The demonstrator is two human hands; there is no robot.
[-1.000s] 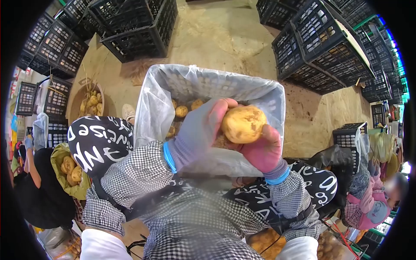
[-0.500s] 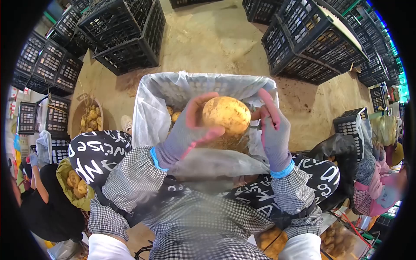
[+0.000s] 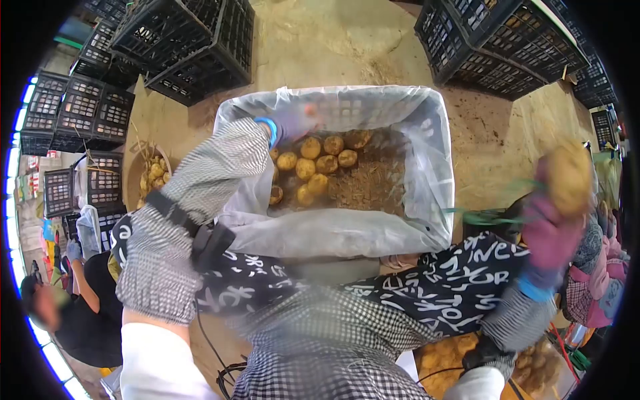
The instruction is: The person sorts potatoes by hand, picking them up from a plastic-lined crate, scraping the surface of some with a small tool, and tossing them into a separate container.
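My right hand [image 3: 550,230], gloved and smeared by motion, is out at the far right. It grips a large potato [image 3: 569,175], well outside the lined crate. Something thin and green [image 3: 493,217], blurred, trails beside that hand. Over the far left wall of the crate [image 3: 437,157] is my left hand [image 3: 295,125], also gloved; motion blur hides how its fingers are set. White sheeting lines the crate. Several smaller potatoes [image 3: 307,168] lie on its left side, with brown soil [image 3: 370,177] over the right part of the bottom.
Stacked black crates stand at the back left [image 3: 187,50] and back right [image 3: 500,47]. A basket of potatoes [image 3: 153,175] sits to the left. More potatoes [image 3: 450,353] are near my body at the lower right. Other people are at left [image 3: 83,300] and right [image 3: 593,267].
The large potato went from my left hand over the crate to my right hand, now far right. My left hand moved forward to the far wall. Potatoes in the crate came into view.
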